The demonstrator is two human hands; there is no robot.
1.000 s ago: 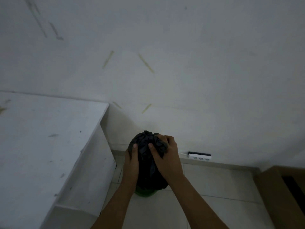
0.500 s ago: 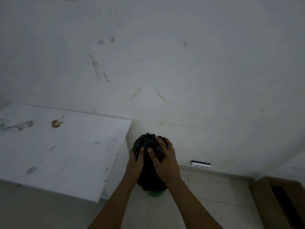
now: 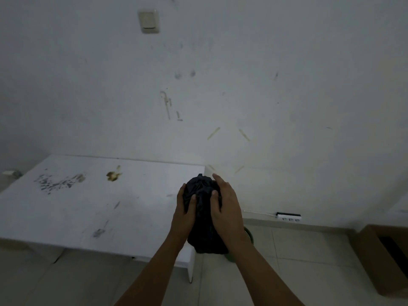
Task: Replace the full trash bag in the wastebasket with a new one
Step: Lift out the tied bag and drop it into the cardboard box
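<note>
A full black trash bag (image 3: 204,219) hangs in the air between both hands, its gathered top bunched upward. My left hand (image 3: 184,212) grips its left side with the thumb pressed into the plastic. My right hand (image 3: 227,208) wraps the top and right side. Below and behind the bag, only a sliver of the green wastebasket (image 3: 249,236) shows on the tiled floor; the bag and my right wrist hide the rest.
A white stained table (image 3: 92,202) stands to the left, its corner close to the bag. A white power strip (image 3: 288,217) lies along the wall's base. A brown cardboard box (image 3: 384,259) sits at the right edge. A wall switch (image 3: 149,21) is high up.
The view has tilted up and back, showing more wall and tabletop. Both hands have lifted the bag higher, away from the wastebasket, and my right fingers have shifted over its top.
</note>
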